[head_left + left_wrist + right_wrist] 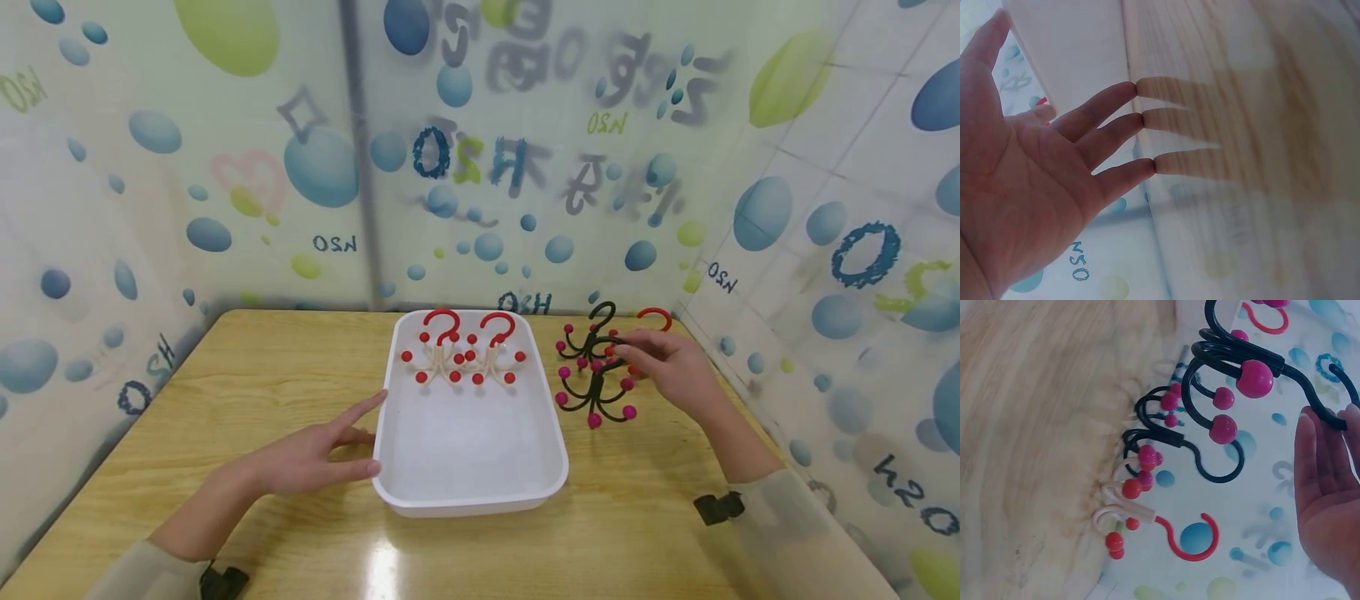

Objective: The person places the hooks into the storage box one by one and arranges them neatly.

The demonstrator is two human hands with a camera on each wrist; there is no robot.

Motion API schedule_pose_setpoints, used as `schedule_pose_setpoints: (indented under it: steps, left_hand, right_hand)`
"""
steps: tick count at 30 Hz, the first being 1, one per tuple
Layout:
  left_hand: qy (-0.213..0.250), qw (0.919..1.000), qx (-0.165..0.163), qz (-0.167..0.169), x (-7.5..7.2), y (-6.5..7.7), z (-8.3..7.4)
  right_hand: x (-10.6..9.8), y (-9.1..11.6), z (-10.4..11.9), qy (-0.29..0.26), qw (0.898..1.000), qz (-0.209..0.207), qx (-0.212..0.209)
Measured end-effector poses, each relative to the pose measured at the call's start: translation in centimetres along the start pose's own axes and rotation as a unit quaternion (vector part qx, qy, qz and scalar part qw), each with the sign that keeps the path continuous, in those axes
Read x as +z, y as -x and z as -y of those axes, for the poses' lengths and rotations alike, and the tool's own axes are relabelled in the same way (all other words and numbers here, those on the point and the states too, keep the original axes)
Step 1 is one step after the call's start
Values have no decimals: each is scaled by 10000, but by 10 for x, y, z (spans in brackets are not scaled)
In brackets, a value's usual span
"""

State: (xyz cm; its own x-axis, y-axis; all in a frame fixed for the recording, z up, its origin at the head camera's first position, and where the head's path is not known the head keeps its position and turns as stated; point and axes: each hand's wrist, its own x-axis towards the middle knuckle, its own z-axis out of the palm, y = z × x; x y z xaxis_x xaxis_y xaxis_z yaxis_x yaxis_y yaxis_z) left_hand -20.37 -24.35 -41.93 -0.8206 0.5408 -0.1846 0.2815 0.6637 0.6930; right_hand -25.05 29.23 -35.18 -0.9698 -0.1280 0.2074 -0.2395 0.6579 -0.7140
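Head view shows me the right hand [678, 371] pinching the hook [1314, 400] of a black rack [596, 397], just to that hand's left, with another black rack [590, 340] beyond. Spread wide, the left hand [311, 457] touches the white tray [468, 454] on its right.

On the remote table [285, 367] I have a tray [468, 450] with a left hanger [439, 357] and a right hanger [491, 360] in its far half, the left hand [315, 457] against its left side, and rightward a near hanger [595, 390] in the right hand [678, 372], a middle hanger [591, 340] just beyond and a far hanger [656, 311] behind that hand.
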Motion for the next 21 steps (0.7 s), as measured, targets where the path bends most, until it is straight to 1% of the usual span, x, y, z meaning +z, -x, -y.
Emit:
schedule_pose_setpoints:
  steps: [5, 11, 15, 18, 21]
  left_hand:
    - [-65, 10000, -1, -14, 0, 0, -1]
    - [-93, 9999, 68, -29, 0, 0, 0]
    - [-89, 9999, 84, -34, -1, -1, 0]
    - [-82, 9999, 73, -31, -1, -1, 0]
    - [-72, 10000, 55, -27, 0, 0, 0]
  right_hand:
    - [0, 4, 18, -63, 9999, -45, -76]
    - [4, 5, 43, -203, 9994, -15, -288]
    - [15, 1, 57, -277, 9982, 88, -531]
    - [27, -5, 67, -268, 9975, 174, -634]
    - [39, -12, 76, -247, 9973, 264, -633]
